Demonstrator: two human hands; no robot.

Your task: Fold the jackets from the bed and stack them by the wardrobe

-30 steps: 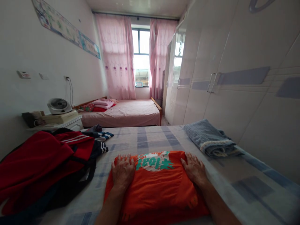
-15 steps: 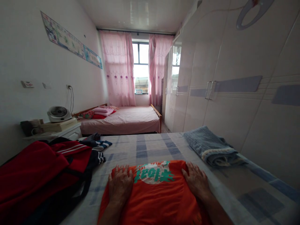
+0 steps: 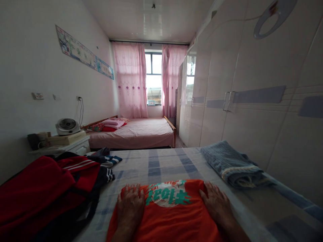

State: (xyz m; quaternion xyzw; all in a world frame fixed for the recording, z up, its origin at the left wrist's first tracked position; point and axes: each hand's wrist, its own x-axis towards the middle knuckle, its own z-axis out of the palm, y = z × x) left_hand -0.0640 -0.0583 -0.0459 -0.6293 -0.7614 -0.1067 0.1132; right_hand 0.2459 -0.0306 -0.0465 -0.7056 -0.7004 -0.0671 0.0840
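Note:
An orange T-shirt (image 3: 174,220) with a green and white print lies on the bed close to me, its edges folded in at the sides. My left hand (image 3: 130,205) rests flat on its far left corner, fingers stretched forward. On the far right corner lies my right hand (image 3: 215,201), palm down with the fingers apart. The shirt's near part runs out of view below.
Red and navy clothes (image 3: 50,181) are heaped on the bed at left. A folded blue-grey denim garment (image 3: 232,164) lies at right. White wardrobes (image 3: 252,74) line the right wall. Beyond stand a pink bed (image 3: 141,131) and a small fan (image 3: 67,126).
The view has tilted up slightly, so everything sits a little lower and to the right. Both hands stay on the shirt's far corners, and the shirt looks unchanged.

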